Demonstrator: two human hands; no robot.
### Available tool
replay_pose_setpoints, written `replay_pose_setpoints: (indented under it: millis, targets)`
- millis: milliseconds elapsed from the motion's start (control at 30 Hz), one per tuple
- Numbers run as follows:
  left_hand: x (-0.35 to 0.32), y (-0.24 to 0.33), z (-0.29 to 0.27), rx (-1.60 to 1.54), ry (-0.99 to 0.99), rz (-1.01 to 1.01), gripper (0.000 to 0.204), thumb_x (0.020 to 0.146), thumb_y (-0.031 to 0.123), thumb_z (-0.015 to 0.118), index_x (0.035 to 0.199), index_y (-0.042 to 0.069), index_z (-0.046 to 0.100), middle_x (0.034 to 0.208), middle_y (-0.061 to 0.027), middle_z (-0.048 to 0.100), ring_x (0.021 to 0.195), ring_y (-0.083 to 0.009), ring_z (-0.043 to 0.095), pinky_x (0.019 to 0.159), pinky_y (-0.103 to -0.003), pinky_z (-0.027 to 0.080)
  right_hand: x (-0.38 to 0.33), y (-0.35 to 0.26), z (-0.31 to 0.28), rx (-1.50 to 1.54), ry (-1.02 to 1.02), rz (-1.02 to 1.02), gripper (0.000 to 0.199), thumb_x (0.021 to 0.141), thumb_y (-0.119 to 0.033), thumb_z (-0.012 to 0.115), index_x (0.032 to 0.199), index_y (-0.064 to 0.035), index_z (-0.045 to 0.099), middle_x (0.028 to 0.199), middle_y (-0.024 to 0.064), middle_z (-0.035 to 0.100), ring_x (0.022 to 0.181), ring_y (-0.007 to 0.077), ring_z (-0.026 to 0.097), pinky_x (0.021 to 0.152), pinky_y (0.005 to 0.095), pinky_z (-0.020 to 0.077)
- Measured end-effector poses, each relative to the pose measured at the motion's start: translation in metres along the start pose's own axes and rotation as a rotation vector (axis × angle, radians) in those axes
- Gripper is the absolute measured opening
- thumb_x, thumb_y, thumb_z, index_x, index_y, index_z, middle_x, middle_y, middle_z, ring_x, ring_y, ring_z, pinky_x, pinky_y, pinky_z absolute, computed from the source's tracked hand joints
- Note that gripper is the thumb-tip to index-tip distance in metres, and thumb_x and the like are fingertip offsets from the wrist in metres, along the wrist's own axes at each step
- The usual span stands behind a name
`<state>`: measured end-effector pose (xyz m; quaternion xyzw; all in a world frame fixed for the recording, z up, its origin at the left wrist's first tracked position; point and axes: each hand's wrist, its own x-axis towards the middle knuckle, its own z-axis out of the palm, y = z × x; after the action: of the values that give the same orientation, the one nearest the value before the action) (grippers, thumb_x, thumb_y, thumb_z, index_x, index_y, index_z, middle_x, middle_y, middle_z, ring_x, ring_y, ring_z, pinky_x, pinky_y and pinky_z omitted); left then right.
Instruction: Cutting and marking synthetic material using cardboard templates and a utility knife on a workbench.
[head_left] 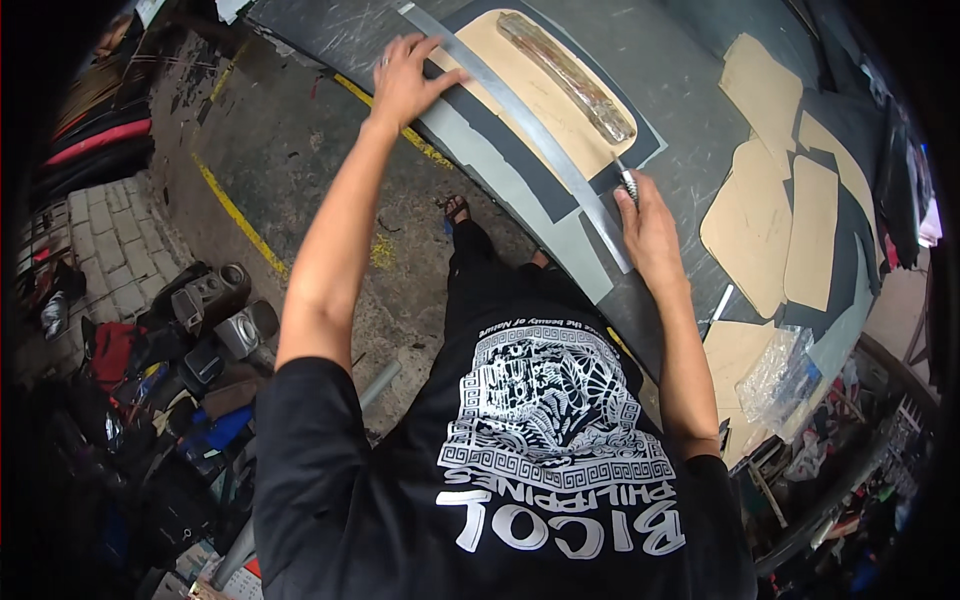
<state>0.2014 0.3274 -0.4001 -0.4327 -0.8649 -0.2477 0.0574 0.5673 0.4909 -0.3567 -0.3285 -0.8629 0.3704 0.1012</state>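
Metal straightedge (pixel 520 120) runs diagonally between the flat, spread left hand (pixel 405 80) pinning its far end and the right hand (pixel 648 225) gripping a knife (pixel 627 180) beside its near end.

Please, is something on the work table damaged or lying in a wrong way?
Nothing looks misplaced. The table surface is heavily scratched. The left hand presses a metal ruler flat, and the right hand holds a knife beside it.

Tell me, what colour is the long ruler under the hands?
The ruler is silvery grey metal, lying across tan and black sheets; the head view shows it best.
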Motion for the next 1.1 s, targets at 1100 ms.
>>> replay_pose_setpoints:
  millis: [1100]
  targets:
    - [0.016, 0.023, 0.008, 0.17, -0.277, -0.108, 0.114, 0.059, 0.075, 0.081, 0.147, 0.008, 0.055, 0.158, -0.023, 0.041, 0.151, -0.0427, 0.028, 0.126, -0.059, 0.013, 0.008, 0.027, 0.014, -0.099, -0.15, 0.146, 0.039, 0.074, -0.029, 0.091, 0.098, -0.004, 0.073, 0.089, 0.0078, 0.065, 0.075, 0.0224, 0.064, 0.072, 0.0338, 0.0518]
